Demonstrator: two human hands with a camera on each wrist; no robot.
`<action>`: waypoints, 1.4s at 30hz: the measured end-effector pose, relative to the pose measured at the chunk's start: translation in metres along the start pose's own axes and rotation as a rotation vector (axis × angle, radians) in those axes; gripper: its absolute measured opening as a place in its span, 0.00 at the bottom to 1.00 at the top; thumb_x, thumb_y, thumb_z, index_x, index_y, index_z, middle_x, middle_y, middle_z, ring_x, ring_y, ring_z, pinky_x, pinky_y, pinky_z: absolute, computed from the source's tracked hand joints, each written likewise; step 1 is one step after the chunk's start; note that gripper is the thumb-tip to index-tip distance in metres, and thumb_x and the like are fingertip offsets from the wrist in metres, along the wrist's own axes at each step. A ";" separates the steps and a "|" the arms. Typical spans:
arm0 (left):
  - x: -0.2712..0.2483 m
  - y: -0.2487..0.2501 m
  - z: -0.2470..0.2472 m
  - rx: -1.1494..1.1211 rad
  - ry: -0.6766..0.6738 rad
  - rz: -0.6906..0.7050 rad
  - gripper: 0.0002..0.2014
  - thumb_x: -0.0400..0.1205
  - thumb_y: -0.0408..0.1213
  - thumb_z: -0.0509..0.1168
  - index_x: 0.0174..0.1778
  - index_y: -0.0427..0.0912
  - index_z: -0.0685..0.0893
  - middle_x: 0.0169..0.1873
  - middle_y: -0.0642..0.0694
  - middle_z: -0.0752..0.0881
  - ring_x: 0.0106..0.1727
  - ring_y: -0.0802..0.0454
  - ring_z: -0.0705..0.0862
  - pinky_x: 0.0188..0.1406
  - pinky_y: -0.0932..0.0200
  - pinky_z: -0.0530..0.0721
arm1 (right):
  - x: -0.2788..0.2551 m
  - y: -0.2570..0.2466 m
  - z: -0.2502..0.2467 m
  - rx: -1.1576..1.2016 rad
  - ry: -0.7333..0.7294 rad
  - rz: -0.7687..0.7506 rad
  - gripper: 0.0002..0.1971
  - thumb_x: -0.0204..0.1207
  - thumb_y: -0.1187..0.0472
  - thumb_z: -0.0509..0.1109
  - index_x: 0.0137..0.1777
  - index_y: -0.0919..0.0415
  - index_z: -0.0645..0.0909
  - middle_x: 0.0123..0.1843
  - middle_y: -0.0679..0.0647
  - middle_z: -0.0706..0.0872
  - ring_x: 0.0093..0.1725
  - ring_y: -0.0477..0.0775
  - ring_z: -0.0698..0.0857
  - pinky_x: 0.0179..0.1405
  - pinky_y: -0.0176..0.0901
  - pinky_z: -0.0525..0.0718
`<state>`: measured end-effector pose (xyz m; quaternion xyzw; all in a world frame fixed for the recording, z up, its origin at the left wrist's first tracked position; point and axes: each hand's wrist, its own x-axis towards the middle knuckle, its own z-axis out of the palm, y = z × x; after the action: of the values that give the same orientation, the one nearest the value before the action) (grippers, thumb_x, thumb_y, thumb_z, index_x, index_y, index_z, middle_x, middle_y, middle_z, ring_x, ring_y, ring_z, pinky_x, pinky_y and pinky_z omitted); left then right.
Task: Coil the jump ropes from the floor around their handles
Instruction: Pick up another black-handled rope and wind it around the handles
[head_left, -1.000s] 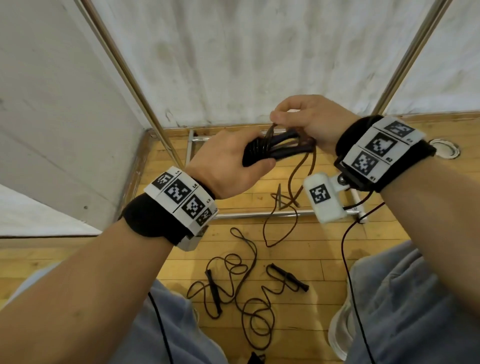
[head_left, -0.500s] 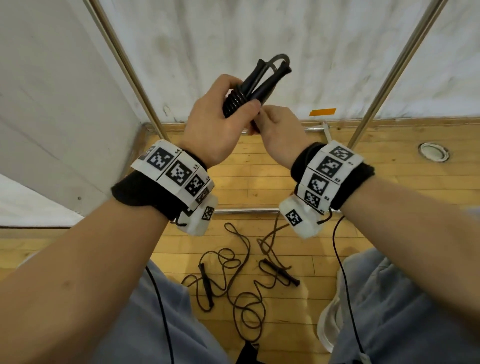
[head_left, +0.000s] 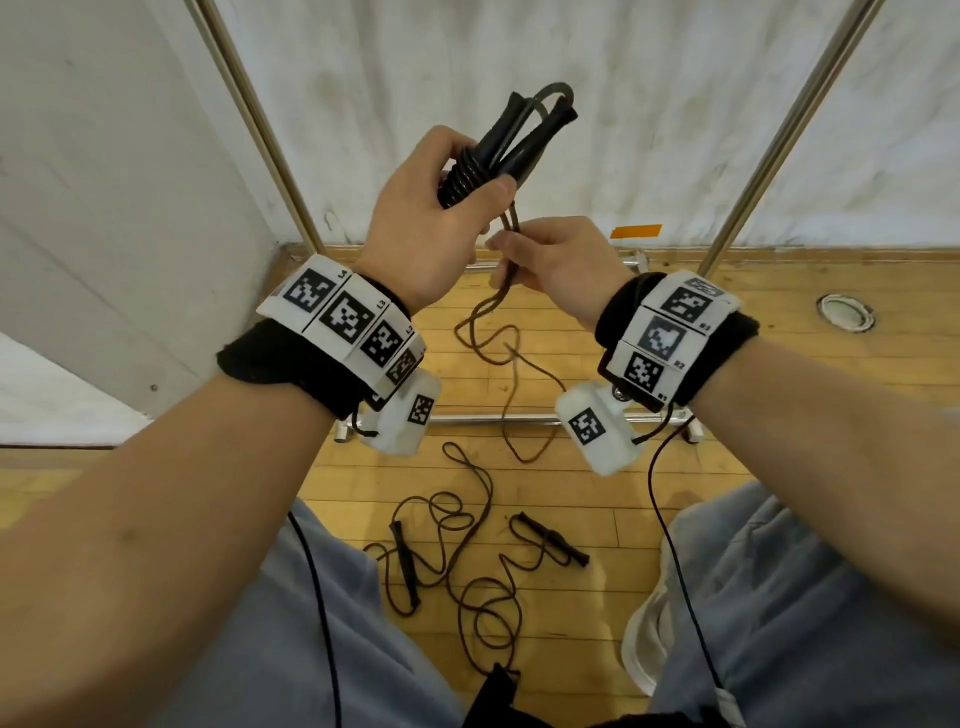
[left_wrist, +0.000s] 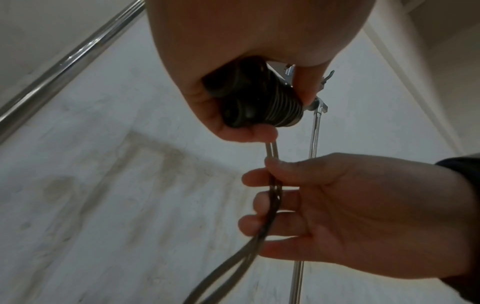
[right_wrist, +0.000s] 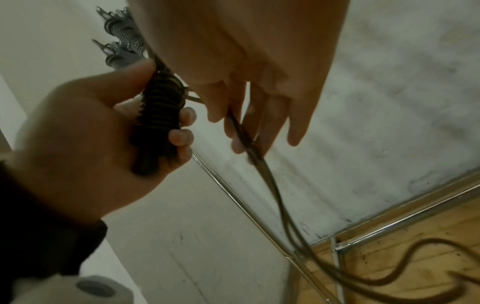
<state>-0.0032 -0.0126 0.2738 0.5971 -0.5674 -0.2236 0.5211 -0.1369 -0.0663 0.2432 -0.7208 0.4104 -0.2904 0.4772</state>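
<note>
My left hand (head_left: 441, 213) grips a pair of black jump-rope handles (head_left: 519, 140) held upright, with several turns of dark cord wound around their lower part (left_wrist: 272, 107) (right_wrist: 161, 105). Just below and to the right, my right hand (head_left: 545, 260) holds the doubled loose cord (head_left: 511, 249) between its fingers (left_wrist: 270, 197); the cord (right_wrist: 259, 160) runs down in loops toward the floor. A second black jump rope (head_left: 457, 551) lies uncoiled on the wooden floor between my knees, its two handles (head_left: 405, 566) (head_left: 550, 538) apart.
A metal rack's slanted poles (head_left: 249, 114) (head_left: 795, 119) and floor bars (head_left: 493, 418) stand ahead against a white wall. A round floor fitting (head_left: 844, 312) sits at right. My knees and a white shoe (head_left: 644, 639) flank the floor rope.
The handles went from level to upright in my left hand. My right hand dropped from above the handles to below them and now draws the loose cord down and out.
</note>
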 end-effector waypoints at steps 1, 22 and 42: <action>0.001 -0.001 -0.002 0.003 0.015 0.008 0.08 0.79 0.43 0.67 0.50 0.47 0.76 0.33 0.51 0.84 0.29 0.57 0.82 0.34 0.54 0.81 | -0.002 -0.002 0.000 0.052 -0.004 -0.009 0.13 0.82 0.57 0.63 0.45 0.64 0.85 0.32 0.57 0.87 0.36 0.60 0.85 0.48 0.48 0.87; 0.019 -0.056 -0.015 0.847 -0.160 -0.139 0.19 0.78 0.53 0.67 0.61 0.50 0.74 0.42 0.51 0.79 0.40 0.47 0.80 0.31 0.56 0.74 | 0.001 -0.012 -0.002 -0.578 -0.176 -0.172 0.17 0.83 0.56 0.58 0.46 0.69 0.82 0.30 0.51 0.76 0.26 0.46 0.71 0.24 0.33 0.67; -0.007 -0.028 0.019 0.769 -0.348 0.153 0.15 0.76 0.62 0.62 0.48 0.56 0.77 0.28 0.59 0.78 0.29 0.63 0.76 0.23 0.63 0.67 | 0.022 -0.012 -0.043 -0.303 0.043 0.045 0.21 0.71 0.43 0.73 0.25 0.58 0.84 0.22 0.50 0.71 0.23 0.47 0.70 0.21 0.29 0.70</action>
<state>-0.0089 -0.0184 0.2399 0.6575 -0.7315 -0.0538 0.1721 -0.1571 -0.1023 0.2711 -0.7689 0.4756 -0.2295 0.3604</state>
